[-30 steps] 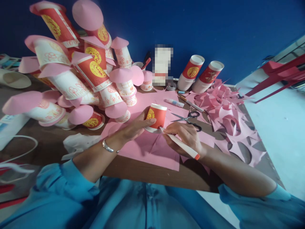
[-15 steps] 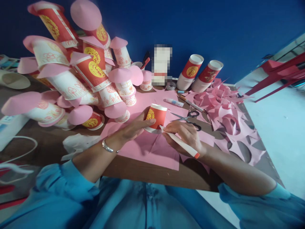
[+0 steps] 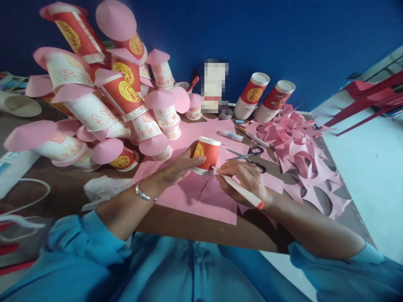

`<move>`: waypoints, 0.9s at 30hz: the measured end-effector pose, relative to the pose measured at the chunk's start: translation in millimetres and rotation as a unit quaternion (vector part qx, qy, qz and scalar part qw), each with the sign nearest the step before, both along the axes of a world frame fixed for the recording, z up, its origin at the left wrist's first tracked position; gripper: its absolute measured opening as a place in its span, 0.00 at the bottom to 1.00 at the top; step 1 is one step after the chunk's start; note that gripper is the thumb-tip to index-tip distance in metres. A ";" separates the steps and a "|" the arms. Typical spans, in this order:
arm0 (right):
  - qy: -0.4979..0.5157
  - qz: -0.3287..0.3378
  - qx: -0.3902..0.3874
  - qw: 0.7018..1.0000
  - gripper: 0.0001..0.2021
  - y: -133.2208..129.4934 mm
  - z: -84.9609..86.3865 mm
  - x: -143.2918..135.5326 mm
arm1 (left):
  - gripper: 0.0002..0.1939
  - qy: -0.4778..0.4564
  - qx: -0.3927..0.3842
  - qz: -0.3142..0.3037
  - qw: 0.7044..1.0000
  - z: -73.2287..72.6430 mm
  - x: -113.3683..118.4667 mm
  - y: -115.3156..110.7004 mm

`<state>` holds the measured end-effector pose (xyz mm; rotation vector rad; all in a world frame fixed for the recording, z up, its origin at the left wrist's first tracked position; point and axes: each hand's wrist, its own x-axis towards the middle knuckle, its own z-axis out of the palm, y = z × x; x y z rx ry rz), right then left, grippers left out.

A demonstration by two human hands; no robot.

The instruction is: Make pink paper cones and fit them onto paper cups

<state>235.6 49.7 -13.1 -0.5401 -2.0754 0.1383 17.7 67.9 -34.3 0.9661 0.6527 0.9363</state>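
Observation:
My left hand [image 3: 184, 164] is closed round a red paper cup [image 3: 211, 153] with a yellow emblem and white bands, thumb across its front. Pinched in my right hand [image 3: 241, 178] is a white marker [image 3: 244, 191] with an orange-red end. Its tip meets the lower right part of the cup, near a small dark mark. Under both hands lie pink paper sheets [image 3: 217, 207]. Black-handled scissors [image 3: 247, 156] lie half open just beyond my right hand, and a glue tube [image 3: 230, 135] rests behind them.
Many cups with pink cone tops [image 3: 126, 92] are piled at the left. Two cup stacks [image 3: 247, 107] lean by the blue wall. Pink paper scraps [image 3: 302, 147] cover the right side of the brown table [image 3: 189, 222]. White plastic [image 3: 105, 191] lies beside my left forearm.
The marker tip has shifted very slightly on the cup. Both hands keep their grips. The whole view has moved a little, with the piled cups appearing slightly farther right.

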 end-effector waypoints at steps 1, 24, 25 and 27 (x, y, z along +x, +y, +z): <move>0.001 0.000 0.001 1.000 0.09 0.0 -0.2 0.1 | 0.24 0.000 0.003 0.002 1.000 -0.6 -0.1 0.2; -0.010 -0.023 0.011 1.000 0.09 0.8 1.4 0.8 | 0.22 -0.012 0.012 -0.008 1.000 -0.3 -0.4 -0.2; -0.011 -0.023 0.012 1.000 0.09 0.8 1.6 0.8 | 0.22 -0.014 0.011 -0.006 1.000 -0.2 -0.4 -0.1; -0.011 -0.024 0.013 1.000 0.09 0.6 1.6 0.7 | 0.22 -0.016 0.011 -0.003 1.000 0.1 -0.3 -0.2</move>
